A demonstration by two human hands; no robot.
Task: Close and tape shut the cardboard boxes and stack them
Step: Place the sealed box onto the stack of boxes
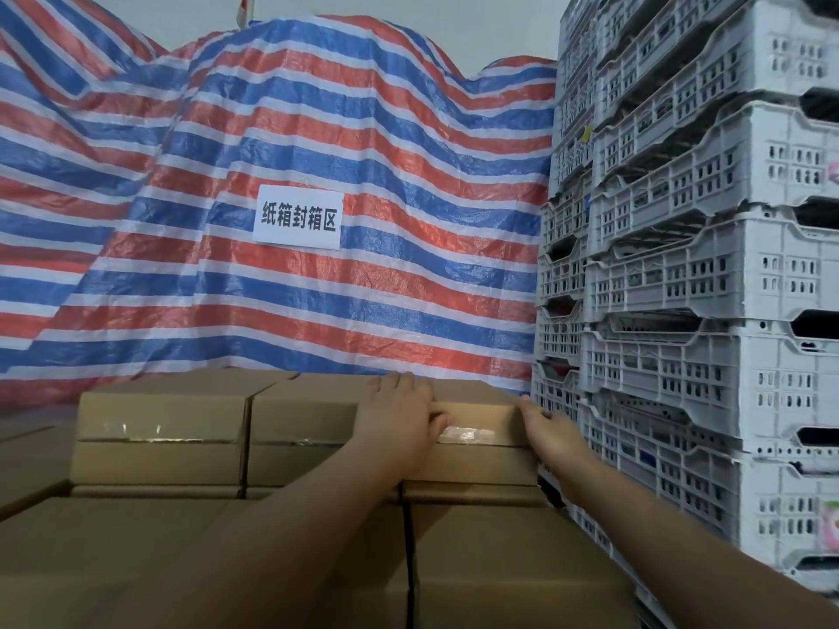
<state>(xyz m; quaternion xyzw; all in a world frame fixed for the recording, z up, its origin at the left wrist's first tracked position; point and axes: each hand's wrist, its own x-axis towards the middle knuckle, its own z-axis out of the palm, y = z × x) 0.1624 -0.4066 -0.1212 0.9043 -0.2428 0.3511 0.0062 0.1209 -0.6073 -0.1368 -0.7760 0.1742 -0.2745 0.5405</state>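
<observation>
Now the taped box (481, 429) sits between both hands' fingers (399, 383).

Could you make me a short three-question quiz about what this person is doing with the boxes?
1. True or false: the left hand rests on the top of the rightmost upper box.
2. What stands directly to the right of the box stack?
A. stacked white plastic crates
B. a metal shelf
C. a door
3. Fill in: the white paper sign is fixed to the striped ____.

Key
1. True; its thumb lies on the box's front face, near the clear tape, while the right hand is at the box's right edge.
2. A.
3. tarpaulin, in red, blue and white.
</observation>
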